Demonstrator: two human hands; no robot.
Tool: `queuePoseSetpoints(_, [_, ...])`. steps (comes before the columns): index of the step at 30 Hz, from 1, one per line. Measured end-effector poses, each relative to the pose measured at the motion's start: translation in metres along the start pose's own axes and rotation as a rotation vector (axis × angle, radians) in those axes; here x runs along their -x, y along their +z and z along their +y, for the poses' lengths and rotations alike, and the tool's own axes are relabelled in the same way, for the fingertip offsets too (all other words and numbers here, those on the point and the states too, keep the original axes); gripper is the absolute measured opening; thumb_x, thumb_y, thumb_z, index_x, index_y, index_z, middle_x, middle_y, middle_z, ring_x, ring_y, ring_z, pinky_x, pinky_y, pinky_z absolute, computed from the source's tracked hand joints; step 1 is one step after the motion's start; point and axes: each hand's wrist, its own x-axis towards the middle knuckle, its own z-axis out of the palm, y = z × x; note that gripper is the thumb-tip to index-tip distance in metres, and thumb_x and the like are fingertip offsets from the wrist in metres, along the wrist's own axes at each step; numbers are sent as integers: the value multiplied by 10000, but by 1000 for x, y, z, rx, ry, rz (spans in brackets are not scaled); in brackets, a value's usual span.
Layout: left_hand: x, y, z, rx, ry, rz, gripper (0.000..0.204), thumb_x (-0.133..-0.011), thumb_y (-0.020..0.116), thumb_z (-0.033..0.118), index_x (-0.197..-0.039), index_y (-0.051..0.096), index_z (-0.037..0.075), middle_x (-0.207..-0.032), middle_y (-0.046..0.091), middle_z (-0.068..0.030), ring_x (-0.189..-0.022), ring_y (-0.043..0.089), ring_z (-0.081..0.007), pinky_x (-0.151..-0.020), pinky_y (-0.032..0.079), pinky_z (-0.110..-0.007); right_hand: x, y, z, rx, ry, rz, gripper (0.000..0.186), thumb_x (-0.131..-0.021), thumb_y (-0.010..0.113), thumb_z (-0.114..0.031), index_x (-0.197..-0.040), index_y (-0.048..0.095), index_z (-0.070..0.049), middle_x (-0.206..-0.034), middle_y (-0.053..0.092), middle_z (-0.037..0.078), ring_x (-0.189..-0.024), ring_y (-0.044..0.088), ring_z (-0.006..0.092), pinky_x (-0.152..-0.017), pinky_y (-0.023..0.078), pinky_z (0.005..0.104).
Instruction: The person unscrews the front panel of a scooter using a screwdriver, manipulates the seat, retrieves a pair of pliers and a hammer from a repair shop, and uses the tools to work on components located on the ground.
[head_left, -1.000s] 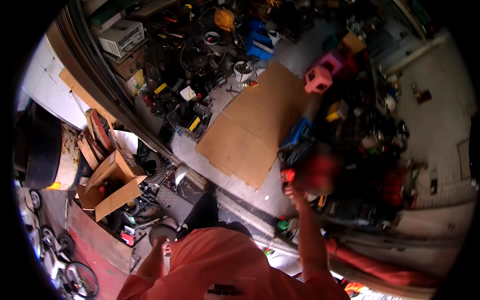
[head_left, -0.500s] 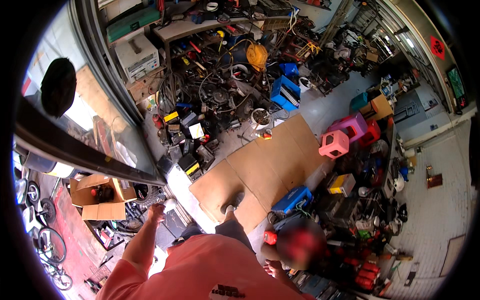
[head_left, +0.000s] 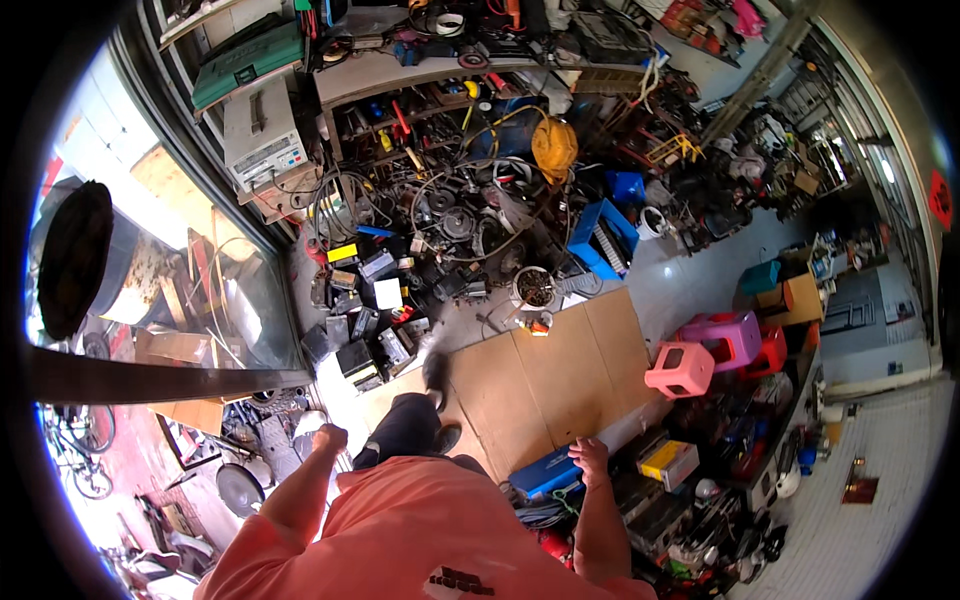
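Observation:
My left hand point(head_left: 329, 439) hangs at my left side by the doorway, its fingers curled closed. A white rounded thing point(head_left: 309, 422) shows right beside it; I cannot tell if the hand touches it. My right hand point(head_left: 590, 458) is raised on the right, fingers apart, with nothing seen in it. Beneath and beside that hand lies a blue case point(head_left: 548, 474), apart from it as far as I can see. My feet are on and at the edge of flattened cardboard point(head_left: 540, 375) on the floor.
Batteries and boxes point(head_left: 365, 335) crowd the floor ahead. Beyond them are a white bucket point(head_left: 535, 290), a blue crate point(head_left: 603, 240) and a cluttered workbench point(head_left: 400, 72). Pink stools point(head_left: 682, 369) stand right. A glass door point(head_left: 240, 300) is left, with a yellow box point(head_left: 670, 462) among the right-hand clutter.
I have stepped ahead, and the view has shifted. My right hand has come up from low beside the red things to near the blue case. My left hand stays low by the doorway.

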Motion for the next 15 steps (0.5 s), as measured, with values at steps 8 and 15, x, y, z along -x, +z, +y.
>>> queuePoseSetpoints(8, [-34,-266,239,152,280,381,439,-884,626,318,-1264,648,101,-1267,642,-223,-1196,585,-411,-989,477,-537,-62,39,-73,254,168,-69,180,-953,724,-239,-1046,678,-92,-836,707,38,-737,724,164,-554,486,234])
queuePoseSetpoints(15, [-111,-609,394,4,628,1317,590,-859,700,251,-1398,521,90,-1543,420,-173,-1391,415,-392,-1126,367,-521,-131,76,-131,429,163,-119,175,-938,709,-241,-964,693,-69,-811,702,60,-719,690,189,-582,512,308])
